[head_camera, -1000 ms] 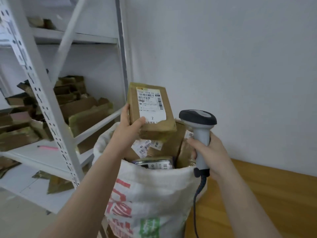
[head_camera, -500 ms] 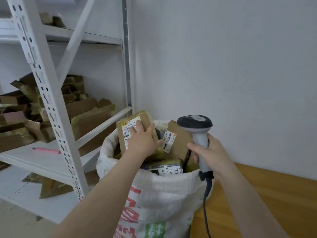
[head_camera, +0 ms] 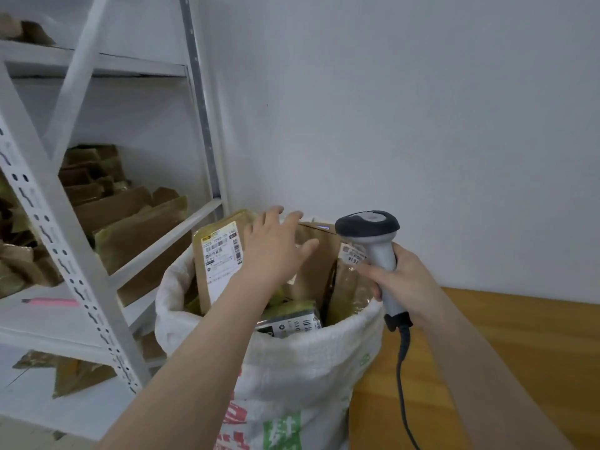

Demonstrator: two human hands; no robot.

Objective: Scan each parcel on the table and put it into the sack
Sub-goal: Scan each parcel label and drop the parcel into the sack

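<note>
A white woven sack (head_camera: 302, 362) with red and green print stands open beside the table, full of brown parcels. One brown parcel (head_camera: 219, 258) with a white label stands on end at the sack's left side. My left hand (head_camera: 276, 245) hovers over the sack mouth with fingers spread, just right of that parcel and holding nothing. A grey barcode scanner (head_camera: 373, 241) with a dark head is gripped by its handle in my right hand (head_camera: 399, 280), held at the sack's right rim, cable hanging down.
A white metal shelf rack (head_camera: 65, 241) at the left holds many brown parcels (head_camera: 130, 222) and a pink pen (head_camera: 48, 302). The wooden table (head_camera: 519, 336) lies at the right against a white wall. More parcels lie on the lowest shelf (head_camera: 74, 371).
My left hand lowered the labelled parcel into the sack, let go of it and opened above it. The scanner stayed beside the sack's rim.
</note>
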